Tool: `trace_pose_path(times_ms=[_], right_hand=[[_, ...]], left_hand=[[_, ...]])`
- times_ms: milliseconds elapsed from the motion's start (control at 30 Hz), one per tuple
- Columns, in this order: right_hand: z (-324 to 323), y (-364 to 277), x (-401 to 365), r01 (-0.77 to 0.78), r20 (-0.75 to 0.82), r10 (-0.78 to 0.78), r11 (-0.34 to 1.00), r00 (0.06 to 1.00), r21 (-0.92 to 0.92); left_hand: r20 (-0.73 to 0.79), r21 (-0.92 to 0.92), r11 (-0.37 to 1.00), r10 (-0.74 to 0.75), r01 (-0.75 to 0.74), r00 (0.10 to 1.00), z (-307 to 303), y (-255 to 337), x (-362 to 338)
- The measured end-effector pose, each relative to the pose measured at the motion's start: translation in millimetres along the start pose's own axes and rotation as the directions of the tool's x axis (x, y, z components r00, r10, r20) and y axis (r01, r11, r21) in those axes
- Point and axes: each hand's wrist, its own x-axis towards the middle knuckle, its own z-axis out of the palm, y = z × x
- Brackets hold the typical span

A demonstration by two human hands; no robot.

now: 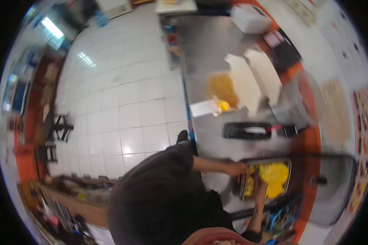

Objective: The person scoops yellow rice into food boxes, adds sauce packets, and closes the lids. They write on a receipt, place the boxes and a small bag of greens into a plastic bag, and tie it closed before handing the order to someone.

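A rectangular metal tray (289, 173) with soft yellow food (276, 175) in it rests on the steel counter. My left hand (236, 168) is closed at the tray's near-side rim and seems to grip it. Over the middle of the tray, my right hand (259, 188) reaches down into the yellow food with its fingers drawn together. Blur hides what those fingers hold, if anything. Just beyond my left hand lies a black object with a long handle-like opening (247, 130).
Farther along the steel counter (202, 45) lie a golden crumbly heap (221, 87), an open white carton (245, 81) and a white card (203, 108). A clear tub (296, 102) stands by the wall. A glass lid (333, 192) lies right of the tray. Tiled floor (122, 102) stretches left.
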Motion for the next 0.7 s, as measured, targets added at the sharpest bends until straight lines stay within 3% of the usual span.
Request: trace_pose_path(times_ms=[33, 67, 100, 133, 167, 233, 300, 367, 400, 433, 500, 567, 633, 667, 700], right_hand=[[-1.4, 13.5, -0.9, -0.068, -0.005, 0.07, 0.985, 0.998, 0.156], [-13.7, 18.9, 0.4, -0.215, 0.147, 0.184, 0.949, 0.972, 0.231], [-6.3, 40.2, -3.9, -0.347, 0.139, 0.318, 0.864, 0.938, 0.364], [0.4, 55.1, -8.2, -0.375, 0.151, 0.35, 0.76, 0.924, 0.531], [12.6, 73.2, -18.5, -0.318, 0.121, 0.315, 0.707, 0.941, 0.631], [21.7, 40.8, -30.3, -0.382, 0.112, 0.524, 0.441, 0.844, 0.812], [34.1, 28.2, -43.7, -0.308, 0.071, 0.591, 0.31, 0.804, 0.899], [48.2, 26.2, -40.4, -0.222, -0.043, 0.6, 0.36, 0.799, 0.906], [52.5, 24.8, -41.9, -0.164, -0.123, 0.585, 0.414, 0.802, 0.895], [52.8, 27.1, -46.1, -0.157, -0.134, 0.596, 0.41, 0.792, 0.898], [55.0, 27.8, -50.0, -0.037, -0.245, 0.614, 0.409, 0.75, 0.912], [51.3, 21.0, -53.7, -0.01, -0.25, 0.632, 0.378, 0.733, 0.926], [42.6, -0.3, -55.0, -0.034, -0.279, 0.652, 0.425, 0.705, 0.905], [46.2, -4.2, -53.0, 0.047, -0.366, 0.642, 0.457, 0.674, 0.888], [44.1, -17.3, -49.0, 0.045, -0.362, 0.632, 0.46, 0.685, 0.887]], left_hand=[[0.03, 0.066, 0.997, -0.05, 0.048, 0.998, -4.5, -7.2, 2.1], [0.006, 0.063, 0.996, -0.059, 0.059, 0.998, -6.6, -3.5, 0.1], [0.043, 0.158, 0.987, -0.029, 0.021, 0.999, -14.2, -11.4, 3.1], [0.018, 0.138, 0.979, -0.154, 0.15, 0.988, -12.3, -0.2, 4.5], [0.039, 0.277, 0.953, -0.138, 0.122, 0.99, -11.6, 18.8, -0.8], [-0.015, 0.224, 0.949, -0.226, 0.224, 0.974, -13.2, 17.3, 4.1], [0.009, 0.262, 0.928, -0.277, 0.265, 0.961, -4.0, 26.6, -6.6], [0.002, 0.297, 0.921, -0.265, 0.252, 0.964, -9.2, 35.4, 4.6], [-0.019, 0.216, 0.945, -0.249, 0.247, 0.968, -11.7, 28.4, 3.2], [-0.049, 0.134, 0.961, -0.239, 0.243, 0.97, -12.3, 19.5, 2.3], [-0.057, 0.131, 0.955, -0.259, 0.265, 0.964, -7.8, 23.7, 1.4], [-0.075, 0.13, 0.953, -0.265, 0.273, 0.961, -7.6, 31.8, -0.8], [-0.108, 0.164, 0.957, -0.223, 0.239, 0.969, -14.7, 47.2, -3.3], [-0.118, 0.166, 0.961, -0.203, 0.221, 0.972, -20.4, 66.4, -1.0], [-0.17, 0.386, 0.919, -0.011, 0.077, 0.985, -26.1, 93.1, -6.2]])
